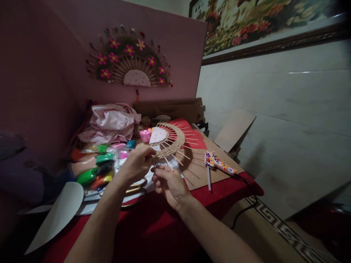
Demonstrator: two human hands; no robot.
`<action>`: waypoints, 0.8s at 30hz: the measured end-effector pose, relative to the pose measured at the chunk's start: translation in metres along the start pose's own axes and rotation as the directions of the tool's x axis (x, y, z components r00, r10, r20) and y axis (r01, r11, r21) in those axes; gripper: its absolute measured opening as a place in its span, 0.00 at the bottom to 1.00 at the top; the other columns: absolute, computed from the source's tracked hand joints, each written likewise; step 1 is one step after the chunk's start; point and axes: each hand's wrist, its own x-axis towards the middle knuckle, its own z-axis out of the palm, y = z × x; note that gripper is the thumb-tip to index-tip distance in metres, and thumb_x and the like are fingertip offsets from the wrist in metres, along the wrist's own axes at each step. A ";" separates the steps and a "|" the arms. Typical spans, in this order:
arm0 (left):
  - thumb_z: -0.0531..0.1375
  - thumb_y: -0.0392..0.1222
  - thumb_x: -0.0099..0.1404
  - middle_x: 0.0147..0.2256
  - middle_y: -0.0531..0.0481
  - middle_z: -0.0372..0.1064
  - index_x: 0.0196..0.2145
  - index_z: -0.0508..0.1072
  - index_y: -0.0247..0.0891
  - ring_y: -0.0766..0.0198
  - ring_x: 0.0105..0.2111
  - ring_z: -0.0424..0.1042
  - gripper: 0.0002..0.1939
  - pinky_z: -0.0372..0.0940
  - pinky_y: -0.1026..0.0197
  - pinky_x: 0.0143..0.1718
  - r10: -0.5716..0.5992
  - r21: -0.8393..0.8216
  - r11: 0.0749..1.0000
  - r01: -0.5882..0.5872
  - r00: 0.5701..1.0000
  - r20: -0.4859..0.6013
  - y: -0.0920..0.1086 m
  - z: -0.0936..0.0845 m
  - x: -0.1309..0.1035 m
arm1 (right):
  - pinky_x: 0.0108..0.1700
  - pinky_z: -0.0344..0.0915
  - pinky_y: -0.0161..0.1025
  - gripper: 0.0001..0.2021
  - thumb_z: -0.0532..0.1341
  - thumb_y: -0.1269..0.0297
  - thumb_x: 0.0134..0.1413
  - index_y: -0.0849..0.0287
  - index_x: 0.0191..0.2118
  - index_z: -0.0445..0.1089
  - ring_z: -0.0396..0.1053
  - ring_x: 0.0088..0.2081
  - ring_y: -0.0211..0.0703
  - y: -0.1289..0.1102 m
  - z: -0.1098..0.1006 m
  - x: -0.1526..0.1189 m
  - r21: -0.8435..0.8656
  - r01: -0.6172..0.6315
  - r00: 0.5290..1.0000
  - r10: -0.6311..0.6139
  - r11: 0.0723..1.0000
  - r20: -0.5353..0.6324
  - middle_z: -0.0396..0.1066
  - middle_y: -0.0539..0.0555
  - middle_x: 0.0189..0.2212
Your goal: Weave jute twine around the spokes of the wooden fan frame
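Head view: left hand [141, 162] and right hand [171, 184] close together, fingertips pinched at the near end of the half-ring twine fan [178, 142]; exact item between fingertips too small to tell. Fan held tilted above the tabletop [161, 215], its sticks radiating outward. Glue gun [219, 163] right of it, near the cardboard's edge. Clay packets [95, 168] and crumpled pink fabric [112, 122] to the left. Finished flowered fan [131, 60] on pink wall.

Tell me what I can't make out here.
All in the head view:
What the left hand and right hand pinch: hidden by the fingers.
Middle of the scissors: behind the left forearm.
Top of the framed picture: cut off by the upper edge.
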 end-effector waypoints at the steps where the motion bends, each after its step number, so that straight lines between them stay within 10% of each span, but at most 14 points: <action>1: 0.52 0.34 0.55 0.22 0.53 0.67 0.30 0.71 0.36 0.69 0.22 0.64 0.08 0.56 0.67 0.25 -0.002 0.001 1.000 0.002 1.000 0.015 -0.001 0.000 0.000 | 0.13 0.52 0.25 0.09 0.65 0.67 0.38 0.63 0.27 0.65 0.56 0.15 0.28 0.000 0.000 0.000 -0.008 0.018 1.000 -0.018 1.000 -0.002 0.66 0.48 0.16; 18: 0.53 0.27 0.49 0.19 0.52 0.69 0.26 0.77 0.37 0.68 0.21 0.65 0.15 0.57 0.67 0.22 -0.035 -0.101 0.994 0.038 0.999 0.023 -0.004 0.001 0.000 | 0.12 0.52 0.25 0.08 0.64 0.66 0.39 0.63 0.27 0.65 0.55 0.13 0.28 0.005 -0.001 0.005 -0.038 0.091 0.996 -0.091 0.995 -0.016 0.66 0.47 0.15; 24: 0.56 0.39 0.52 0.22 0.51 0.69 0.36 0.73 0.35 0.68 0.18 0.65 0.13 0.60 0.65 0.20 -0.312 -0.338 0.900 0.275 0.948 -0.060 -0.006 -0.003 0.002 | 0.12 0.52 0.26 0.10 0.65 0.64 0.40 0.63 0.28 0.66 0.55 0.13 0.28 0.008 -0.004 0.007 -0.020 0.122 0.992 -0.123 0.992 -0.003 0.67 0.47 0.15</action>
